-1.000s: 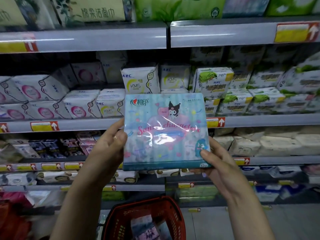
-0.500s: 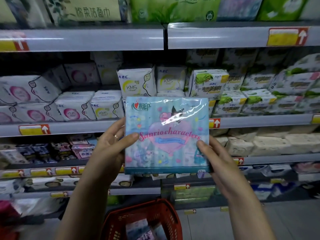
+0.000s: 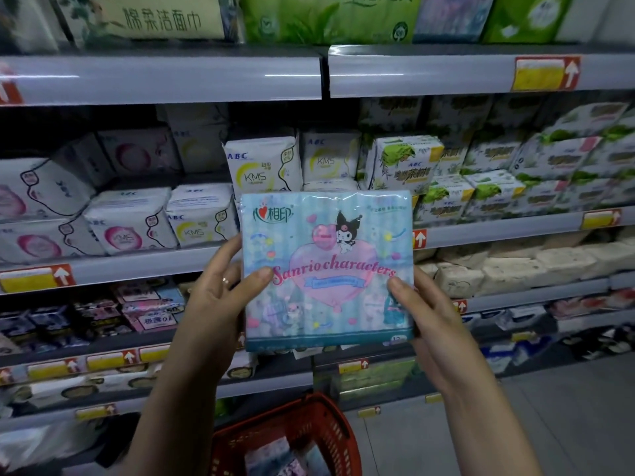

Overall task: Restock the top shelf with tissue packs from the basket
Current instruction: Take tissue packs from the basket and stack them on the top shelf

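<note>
Left hand [image 3: 214, 297], right hand [image 3: 427, 317] grip flat square glossy-film tissue pack [image 3: 326, 269] by side edges; red mesh basket [image 3: 326, 431] below.

Light-blue Sanrio tissue pack [image 3: 326, 269], upright, printed face to camera, held level with the mid shelves, red mesh basket [image 3: 323, 424] directly below holding more packs [image 3: 275, 458], top shelf [image 3: 206, 77] above, stocked.

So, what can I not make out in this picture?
Head view only.
Tissue pack hides the fingers of left hand and right hand behind it.
Top shelf: upper edge cuts its stock; free space unknown.
Basket: lower edge cuts it; packs inside blurred.
</note>
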